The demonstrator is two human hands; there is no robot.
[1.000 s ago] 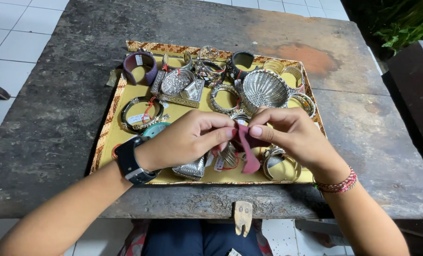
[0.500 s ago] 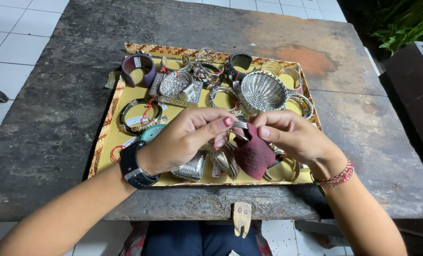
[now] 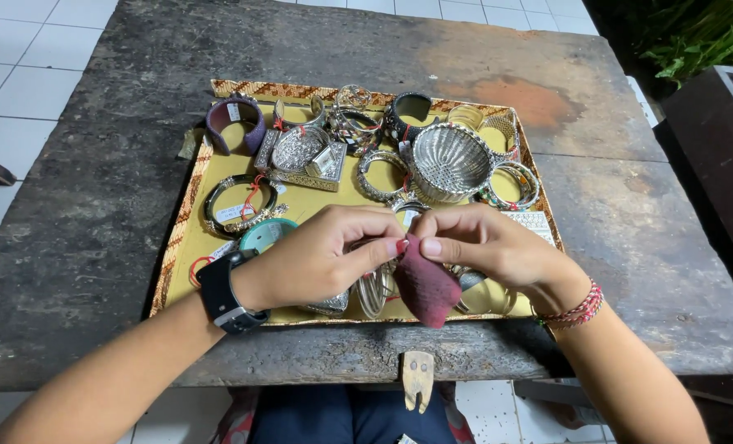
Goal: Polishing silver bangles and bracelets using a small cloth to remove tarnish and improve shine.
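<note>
— What do the hands hold in the head view?

— A small dark red cloth point(image 3: 426, 285), soft and crumpled, hanging at lower centre of the frame. The left hand point(image 3: 321, 256) and the right hand point(image 3: 490, 247) meet fingertip to fingertip, both pinched on its top edge.

— And beneath?

— A yellow tray point(image 3: 187, 238) with a woven rim on the dark stone worktop point(image 3: 79, 205). It holds bangles, a purple cuff point(image 3: 235, 123) at upper left, and a silver mesh bowl point(image 3: 450, 160) at centre right.
</note>
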